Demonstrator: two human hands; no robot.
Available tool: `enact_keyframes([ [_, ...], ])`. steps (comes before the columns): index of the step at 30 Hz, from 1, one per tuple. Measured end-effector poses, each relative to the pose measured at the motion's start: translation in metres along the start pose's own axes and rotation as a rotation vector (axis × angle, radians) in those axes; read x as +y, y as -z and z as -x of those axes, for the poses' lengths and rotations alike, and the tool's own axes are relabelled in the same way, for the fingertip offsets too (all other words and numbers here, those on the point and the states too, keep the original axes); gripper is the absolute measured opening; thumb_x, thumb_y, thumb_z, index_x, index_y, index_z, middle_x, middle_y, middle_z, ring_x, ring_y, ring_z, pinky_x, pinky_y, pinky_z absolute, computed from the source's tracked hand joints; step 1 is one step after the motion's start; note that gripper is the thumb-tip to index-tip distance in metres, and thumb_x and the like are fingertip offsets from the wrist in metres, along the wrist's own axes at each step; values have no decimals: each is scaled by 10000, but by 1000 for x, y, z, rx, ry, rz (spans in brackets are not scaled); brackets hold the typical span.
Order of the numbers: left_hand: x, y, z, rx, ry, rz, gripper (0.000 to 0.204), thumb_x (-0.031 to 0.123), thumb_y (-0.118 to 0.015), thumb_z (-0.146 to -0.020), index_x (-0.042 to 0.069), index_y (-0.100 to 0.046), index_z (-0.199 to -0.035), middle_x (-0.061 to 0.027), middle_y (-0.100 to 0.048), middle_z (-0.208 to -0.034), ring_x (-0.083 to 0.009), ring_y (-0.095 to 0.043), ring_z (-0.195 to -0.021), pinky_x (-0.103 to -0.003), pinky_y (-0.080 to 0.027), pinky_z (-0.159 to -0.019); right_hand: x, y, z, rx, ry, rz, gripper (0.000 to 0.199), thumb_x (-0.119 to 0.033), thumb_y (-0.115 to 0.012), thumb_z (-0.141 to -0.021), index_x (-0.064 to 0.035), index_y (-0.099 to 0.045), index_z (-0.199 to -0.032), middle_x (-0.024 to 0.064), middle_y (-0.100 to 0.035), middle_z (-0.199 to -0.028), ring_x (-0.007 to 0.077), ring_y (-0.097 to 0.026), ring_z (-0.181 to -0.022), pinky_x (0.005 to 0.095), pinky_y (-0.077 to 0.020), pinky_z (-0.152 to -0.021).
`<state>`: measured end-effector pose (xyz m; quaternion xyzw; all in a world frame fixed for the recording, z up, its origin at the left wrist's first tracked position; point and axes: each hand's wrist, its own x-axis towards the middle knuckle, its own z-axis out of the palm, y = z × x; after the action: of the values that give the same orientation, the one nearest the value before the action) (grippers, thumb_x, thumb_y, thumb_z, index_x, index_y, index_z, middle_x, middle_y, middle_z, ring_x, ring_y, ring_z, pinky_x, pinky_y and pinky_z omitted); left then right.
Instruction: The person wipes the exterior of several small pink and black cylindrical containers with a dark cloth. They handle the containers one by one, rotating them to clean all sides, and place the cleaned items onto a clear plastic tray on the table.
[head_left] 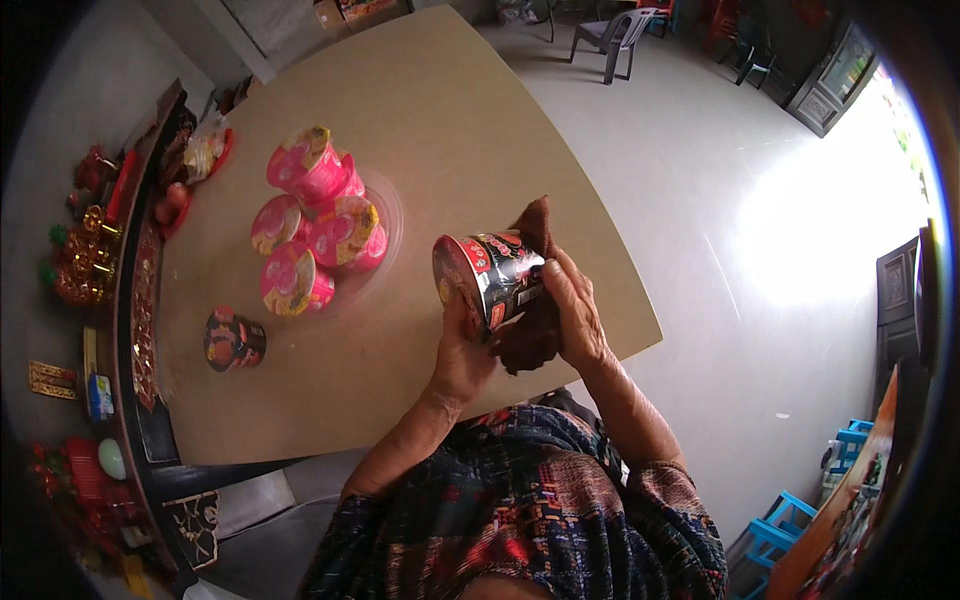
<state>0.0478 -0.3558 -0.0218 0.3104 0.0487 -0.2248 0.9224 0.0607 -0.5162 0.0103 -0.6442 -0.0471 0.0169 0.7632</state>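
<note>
A black-and-red instant noodle cup [500,270] is tilted on its side above the near part of the table, its lid facing left. My left hand [465,355] grips it from below, near the lid end. Against its base end, my right hand [578,315] presses a dark brown cloth [530,340], its fingers closed on it. Part of the cloth sticks up past the cup and part hangs beneath. Another black noodle cup [235,340] sits at the left of the table. Several pink noodle cups [345,235] stand grouped and stacked on a clear round plate [393,225].
The tan table [430,110] ends in a corner at my right. Along its left side runs a dark carved cabinet [145,300] with red and gold ornaments. A grey plastic chair [615,40] stands far off, and blue stools [775,530] are at the lower right.
</note>
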Motion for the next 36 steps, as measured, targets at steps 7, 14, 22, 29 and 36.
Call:
enact_keyframes([
  [7, 2, 7, 6, 53, -332, -393, 656, 508, -499, -938, 61, -372, -1400, -84, -472, -1365, -199, -441, -1271, -390, -355, -1061, 21, -9, 13, -3, -110, -300, 550, -406, -509, -969, 9, -461, -1327, 93, -596, -1140, 135, -552, -1010, 290, -452, -879],
  [14, 53, 3, 20, -237, -497, -589, 1167, 425, -893, -574, 32, -188, -1415, -118, -386, -1381, -230, -402, -1279, -396, -318, -1087, 21, 15, 18, -237, 114, -175, 548, -400, -473, -974, -4, -437, -1351, 175, -606, -1109, 231, -636, -877, 348, -512, -787],
  [22, 66, -26, 15, -349, -711, -861, 1285, 483, -949, -416, -1, -246, -1376, -168, -420, -1347, -267, -486, -1232, -396, -404, -1060, 26, 1, 6, -426, 203, 85, 565, -355, -456, -934, -12, -397, -1379, 229, -559, -1230, 358, -548, -1140, 426, -409, -980],
  [29, 37, -34, 4, 62, -1221, -936, 1115, 529, -879, -567, 16, -289, -1362, -120, -465, -1227, -234, -540, -1126, -365, -476, -955, 16, -47, 9, -176, -519, -977, 623, -616, -393, -943, -44, -597, -1079, 86, -666, -962, 143, -624, -850, 269, -516, -740],
  [36, 43, -19, -3, 177, -989, -627, 709, 192, -771, -758, 74, -369, -1331, -107, -470, -1221, -213, -510, -1107, -354, -448, -962, -16, -33, 43, -331, -64, 176, 427, -390, -427, -980, -12, -625, -1006, 134, -659, -816, 241, -650, -762, 377, -499, -697],
])
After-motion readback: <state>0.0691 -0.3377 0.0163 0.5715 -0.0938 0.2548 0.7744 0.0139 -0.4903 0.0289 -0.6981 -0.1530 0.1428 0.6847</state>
